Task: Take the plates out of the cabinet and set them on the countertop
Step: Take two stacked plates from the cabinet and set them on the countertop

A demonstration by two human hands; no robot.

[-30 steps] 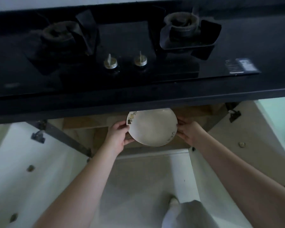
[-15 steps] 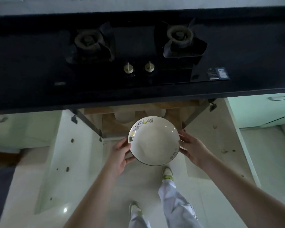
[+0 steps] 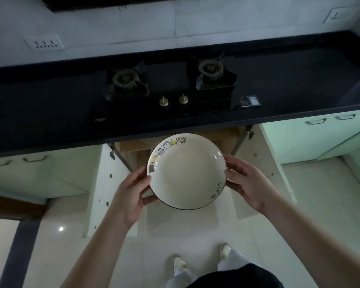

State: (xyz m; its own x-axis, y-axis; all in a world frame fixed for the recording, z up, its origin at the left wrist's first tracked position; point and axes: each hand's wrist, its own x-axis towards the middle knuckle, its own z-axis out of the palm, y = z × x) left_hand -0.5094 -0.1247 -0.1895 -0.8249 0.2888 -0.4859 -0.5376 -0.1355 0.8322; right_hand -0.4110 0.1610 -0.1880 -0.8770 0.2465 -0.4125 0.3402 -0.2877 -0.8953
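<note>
A white plate [image 3: 186, 171] with small cartoon figures on its rim and a dark edge is held level in front of the open cabinet [image 3: 133, 146], below the black countertop [image 3: 50, 113]. My left hand [image 3: 131, 192] grips its left rim, thumb on top. My right hand [image 3: 247, 181] grips the right rim. The inside of the cabinet is mostly hidden by the countertop edge and the plate.
A gas hob with two burners [image 3: 125, 80] and two knobs [image 3: 173, 100] fills the countertop's middle. Both cabinet doors [image 3: 98, 190] stand open either side of me. Pale green drawers [image 3: 312, 138] flank them. My feet [image 3: 202, 256] stand on the tiled floor.
The plate has come out of the cabinet and risen toward me, still held by both hands. I have stood up and stepped back, so more of the counter and wall shows.
</note>
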